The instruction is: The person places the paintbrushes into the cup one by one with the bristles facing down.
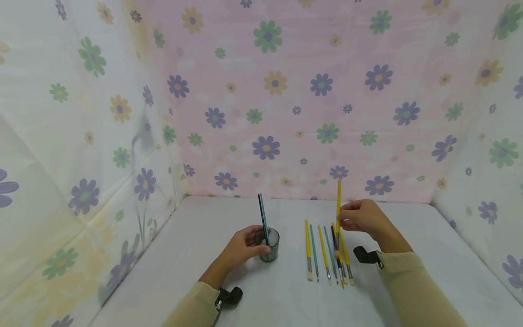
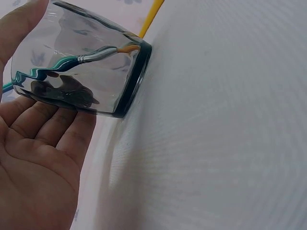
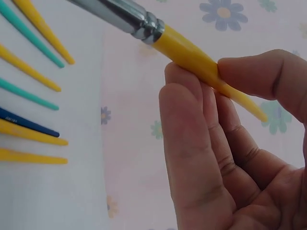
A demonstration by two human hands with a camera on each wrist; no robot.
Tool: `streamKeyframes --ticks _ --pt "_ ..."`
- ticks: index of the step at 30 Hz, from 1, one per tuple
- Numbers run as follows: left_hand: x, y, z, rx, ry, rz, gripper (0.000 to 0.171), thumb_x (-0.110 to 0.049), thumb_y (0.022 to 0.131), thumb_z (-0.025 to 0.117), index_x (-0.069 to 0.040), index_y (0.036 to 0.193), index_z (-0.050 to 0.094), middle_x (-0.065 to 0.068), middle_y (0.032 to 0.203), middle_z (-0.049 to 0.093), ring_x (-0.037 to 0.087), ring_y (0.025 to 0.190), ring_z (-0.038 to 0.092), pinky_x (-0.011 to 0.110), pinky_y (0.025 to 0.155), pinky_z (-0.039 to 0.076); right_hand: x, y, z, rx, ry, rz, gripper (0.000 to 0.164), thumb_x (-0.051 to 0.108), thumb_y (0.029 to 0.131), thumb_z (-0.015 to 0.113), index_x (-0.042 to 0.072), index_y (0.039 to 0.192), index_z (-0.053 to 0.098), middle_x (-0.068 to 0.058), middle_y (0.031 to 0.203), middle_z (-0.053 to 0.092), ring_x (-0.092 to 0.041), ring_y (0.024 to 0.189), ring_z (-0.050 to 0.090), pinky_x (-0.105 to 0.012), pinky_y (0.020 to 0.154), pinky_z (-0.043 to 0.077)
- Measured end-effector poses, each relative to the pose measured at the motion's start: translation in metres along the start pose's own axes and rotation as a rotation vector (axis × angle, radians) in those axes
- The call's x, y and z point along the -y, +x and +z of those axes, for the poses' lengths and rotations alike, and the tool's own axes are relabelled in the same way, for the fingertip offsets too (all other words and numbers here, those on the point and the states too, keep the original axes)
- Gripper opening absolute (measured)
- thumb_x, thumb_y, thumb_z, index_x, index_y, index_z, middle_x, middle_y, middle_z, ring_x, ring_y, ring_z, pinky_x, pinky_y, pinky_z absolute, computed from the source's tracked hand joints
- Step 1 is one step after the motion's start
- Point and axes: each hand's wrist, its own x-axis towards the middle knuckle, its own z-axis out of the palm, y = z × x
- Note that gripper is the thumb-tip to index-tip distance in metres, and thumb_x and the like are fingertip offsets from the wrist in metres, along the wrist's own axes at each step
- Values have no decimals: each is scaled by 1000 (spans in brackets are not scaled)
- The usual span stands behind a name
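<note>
My left hand (image 1: pixel 241 250) grips a clear glass (image 1: pixel 273 252) on the table, thumb on the near side and fingers round the far side. Two thin paintbrushes, one black and one teal (image 1: pixel 263 211), lean in it with handles up. In the left wrist view, a brush with an orange tip (image 2: pixel 128 49) shows through the glass. My right hand (image 1: pixel 367 220) pinches a yellow paintbrush (image 1: pixel 338 195) between thumb and fingers, upright with bristles down, above the row of brushes. The right wrist view shows its yellow handle (image 3: pixel 192 55) and silver ferrule (image 3: pixel 120 14).
Several paintbrushes lie side by side on the white table (image 1: pixel 286 299), among them a yellow brush (image 1: pixel 308 245), a teal brush (image 1: pixel 313 250) and a dark blue brush (image 3: pixel 29 122). Flower-patterned cloth (image 1: pixel 294 122) hangs behind the table and at both sides.
</note>
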Motion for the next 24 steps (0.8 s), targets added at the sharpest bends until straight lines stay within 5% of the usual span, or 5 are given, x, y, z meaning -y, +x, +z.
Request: streamKeyframes --ticks 24 --pt "4 0 -2 3 13 17 66 -36 86 85 -18 143 58 1 145 64 17 133 61 32 111 50 52 -1 32 60 7 -127 36 16 95 72 -4 123 63 -18 113 72 -27 94 76 -42 89 63"
